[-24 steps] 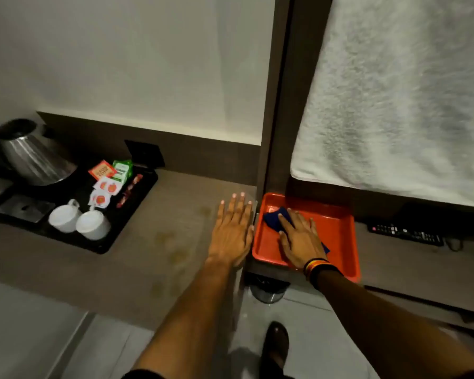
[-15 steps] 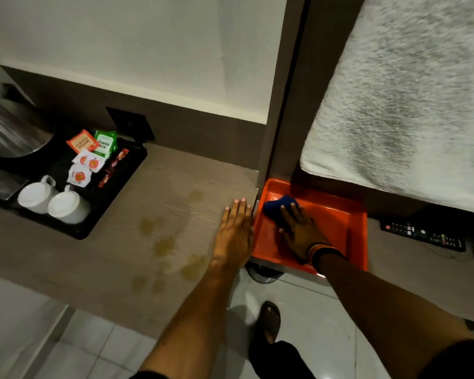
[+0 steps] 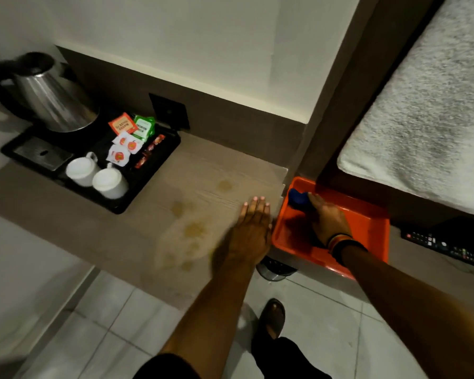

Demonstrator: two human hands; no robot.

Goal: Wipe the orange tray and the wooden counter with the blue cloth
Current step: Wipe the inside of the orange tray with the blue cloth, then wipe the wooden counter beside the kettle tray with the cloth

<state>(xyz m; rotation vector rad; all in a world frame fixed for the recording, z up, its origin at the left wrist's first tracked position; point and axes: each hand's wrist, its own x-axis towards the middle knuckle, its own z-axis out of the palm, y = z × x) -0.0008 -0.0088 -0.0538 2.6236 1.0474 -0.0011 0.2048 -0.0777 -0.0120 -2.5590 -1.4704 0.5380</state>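
The orange tray (image 3: 367, 225) sits on a lower shelf right of the wooden counter (image 3: 208, 170). My right hand (image 3: 327, 221) lies inside the tray, fingers pressed on the bunched blue cloth (image 3: 298, 198) at the tray's far left corner. My left hand (image 3: 253, 228) rests flat, fingers spread, on the counter's right end beside the tray and holds nothing. Several yellowish stains (image 3: 193, 228) mark the counter just left of that hand.
A black tray (image 3: 159, 170) at the counter's left carries a steel kettle (image 3: 49, 97), two white cups (image 3: 96, 175) and sachets (image 3: 129, 138). A remote control (image 3: 443, 244) lies right of the orange tray. A white towel (image 3: 427, 110) hangs above. My shoe (image 3: 271, 318) stands on the tiled floor.
My right hand has pushed the blue cloth toward the tray's far left corner. The left hand stays flat on the counter. The camera view has shifted.
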